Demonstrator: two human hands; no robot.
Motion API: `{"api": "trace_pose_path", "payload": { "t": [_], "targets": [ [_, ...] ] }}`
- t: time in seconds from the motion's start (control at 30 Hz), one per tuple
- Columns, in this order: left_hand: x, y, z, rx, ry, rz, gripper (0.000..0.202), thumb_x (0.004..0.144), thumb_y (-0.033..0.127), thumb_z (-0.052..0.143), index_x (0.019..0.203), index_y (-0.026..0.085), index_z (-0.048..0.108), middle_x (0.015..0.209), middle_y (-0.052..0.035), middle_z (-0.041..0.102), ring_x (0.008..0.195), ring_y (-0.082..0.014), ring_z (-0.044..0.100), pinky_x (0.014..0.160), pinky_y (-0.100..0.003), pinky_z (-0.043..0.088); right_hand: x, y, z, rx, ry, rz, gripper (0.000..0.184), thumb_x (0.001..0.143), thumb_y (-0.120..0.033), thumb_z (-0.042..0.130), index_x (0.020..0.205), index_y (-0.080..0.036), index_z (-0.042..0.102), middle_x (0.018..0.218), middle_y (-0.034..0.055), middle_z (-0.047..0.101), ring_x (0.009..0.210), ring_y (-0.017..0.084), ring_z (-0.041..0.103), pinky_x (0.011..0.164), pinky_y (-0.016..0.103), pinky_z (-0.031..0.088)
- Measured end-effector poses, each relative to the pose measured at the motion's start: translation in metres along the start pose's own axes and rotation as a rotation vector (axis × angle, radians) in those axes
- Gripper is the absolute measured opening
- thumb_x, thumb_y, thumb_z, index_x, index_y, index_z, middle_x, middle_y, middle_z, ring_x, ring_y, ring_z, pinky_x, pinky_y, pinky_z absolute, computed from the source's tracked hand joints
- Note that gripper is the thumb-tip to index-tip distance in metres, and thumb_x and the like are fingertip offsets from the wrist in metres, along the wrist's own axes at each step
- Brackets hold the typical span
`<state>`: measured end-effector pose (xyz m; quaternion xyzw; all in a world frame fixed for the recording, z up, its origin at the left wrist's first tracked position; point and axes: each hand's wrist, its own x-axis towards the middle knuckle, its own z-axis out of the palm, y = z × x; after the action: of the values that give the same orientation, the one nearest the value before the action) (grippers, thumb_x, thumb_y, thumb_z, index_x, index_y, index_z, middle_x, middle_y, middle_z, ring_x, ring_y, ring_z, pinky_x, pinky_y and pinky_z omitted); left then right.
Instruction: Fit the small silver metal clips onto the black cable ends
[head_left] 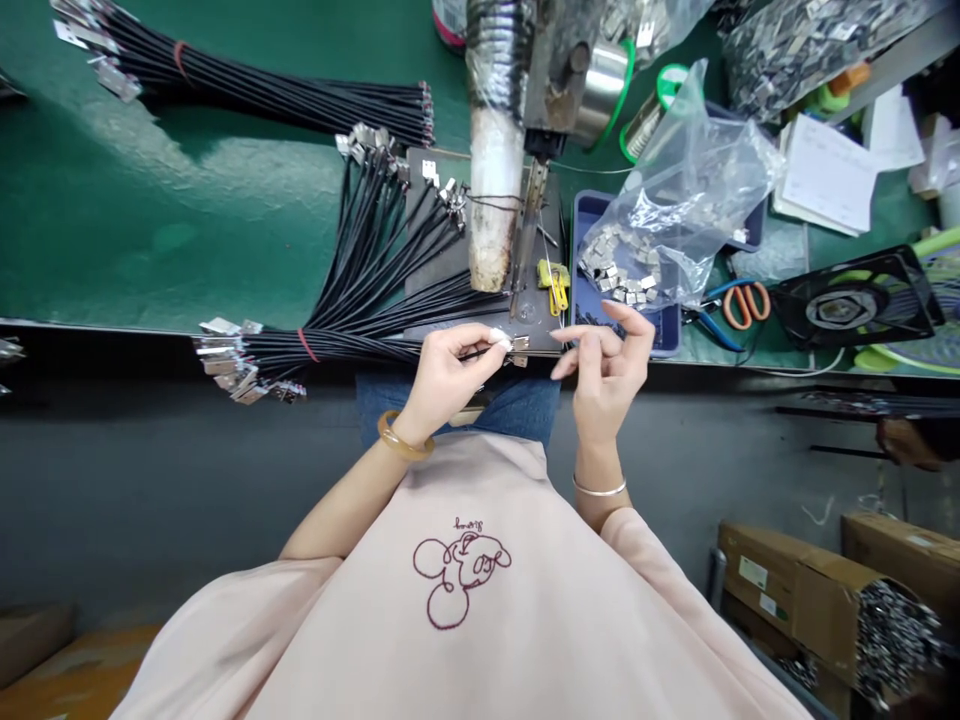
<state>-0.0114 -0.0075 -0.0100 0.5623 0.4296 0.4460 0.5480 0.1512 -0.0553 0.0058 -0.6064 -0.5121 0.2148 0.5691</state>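
The left hand (459, 368) pinches a cable (471, 353), a plug (520, 343) just past its fingertips; the right hand (609, 372) has its fingers parted. Left of the left hand, a bundle (360, 346) bears metal ends (232, 362); work looks part done. Beyond the right hand, a tray (670, 332) holds small pieces (637, 288) and a bag (686, 205); farther, a sack (862, 40) holds metal parts (795, 75).

Silver connector (520, 343) on black cable (472, 353)
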Motion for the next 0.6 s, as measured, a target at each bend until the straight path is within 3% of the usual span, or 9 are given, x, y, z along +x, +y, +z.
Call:
{"api": "trace_pose_path", "payload": {
  "t": [0.13, 0.23, 0.43, 0.6],
  "targets": [
    [0.000, 0.001, 0.004, 0.007, 0.015, -0.008, 0.012, 0.078, 0.023, 0.067, 0.070, 0.015, 0.068, 0.067, -0.0009, 0.066, 0.060, -0.0101, 0.058, 0.058, -0.020, 0.048, -0.001, -0.002, 0.001, -0.172, -0.119, -0.135, 0.005, 0.097, -0.028, 0.059, 0.100, -0.027, 0.063, 0.093, 0.0005, 0.076, 0.079, 0.015, 0.075, 0.073, 0.031, 0.062],
    [0.002, 0.001, 0.007, 0.015, 0.050, -0.003, 0.012, 0.078, 0.021, 0.066, 0.067, 0.016, 0.065, 0.063, 0.0012, 0.060, 0.058, -0.0084, 0.052, 0.056, -0.018, 0.044, -0.001, 0.001, 0.008, -0.210, -0.192, -0.216, 0.006, 0.094, -0.023, 0.062, 0.089, -0.024, 0.066, 0.101, 0.0034, 0.077, 0.089, 0.017, 0.075, 0.075, 0.032, 0.063],
    [0.006, 0.000, 0.011, 0.023, 0.102, -0.002, 0.011, 0.078, 0.019, 0.064, 0.068, 0.017, 0.062, 0.062, 0.0021, 0.055, 0.058, -0.0088, 0.049, 0.055, -0.019, 0.041, 0.006, 0.007, 0.019, -0.036, -0.235, 0.007, 0.010, 0.092, -0.026, 0.062, 0.083, -0.022, 0.062, 0.100, 0.0024, 0.074, 0.080, 0.013, 0.074, 0.071, 0.027, 0.064],
    [0.006, 0.000, 0.014, 0.079, 0.142, 0.018, 0.010, 0.078, 0.016, 0.063, 0.068, 0.017, 0.062, 0.061, 0.0027, 0.054, 0.059, -0.0093, 0.049, 0.058, -0.020, 0.042, 0.013, 0.005, 0.019, -0.005, -0.248, 0.007, 0.009, 0.091, -0.024, 0.064, 0.083, -0.022, 0.064, 0.097, 0.0013, 0.074, 0.080, 0.012, 0.074, 0.071, 0.025, 0.064]
  ]
}}
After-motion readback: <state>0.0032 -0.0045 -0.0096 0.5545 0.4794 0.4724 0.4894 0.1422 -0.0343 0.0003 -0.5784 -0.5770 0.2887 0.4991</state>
